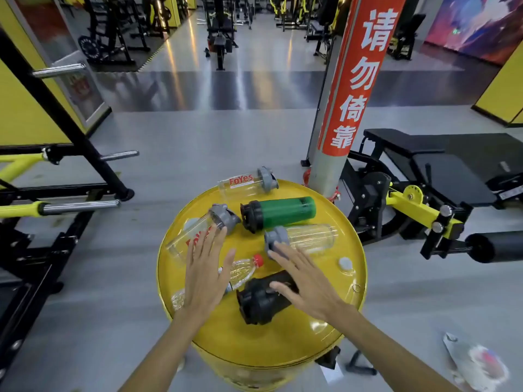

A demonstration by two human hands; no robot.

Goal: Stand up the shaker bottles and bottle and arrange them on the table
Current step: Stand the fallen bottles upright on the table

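On the round yellow drum top (319,321) lie several bottles, all on their sides. A clear shaker with red lettering (243,183) is at the far edge, a green shaker (283,212) below it, a second lettered clear shaker (195,236) at left, a plain clear shaker (308,237) at right. A red-capped water bottle (243,270) and a black shaker (263,298) lie nearest. My left hand (205,275) hovers flat over the left shaker and water bottle. My right hand (305,281) is spread above the black shaker, fingertips near the plain shaker's grey lid.
A grey pillar with a red banner (345,94) rises just behind the drum's right side. A black and yellow bench machine (424,188) stands to the right, a rack with steel pegs (79,205) to the left. A white bung cap (345,264) sits on the drum's right.
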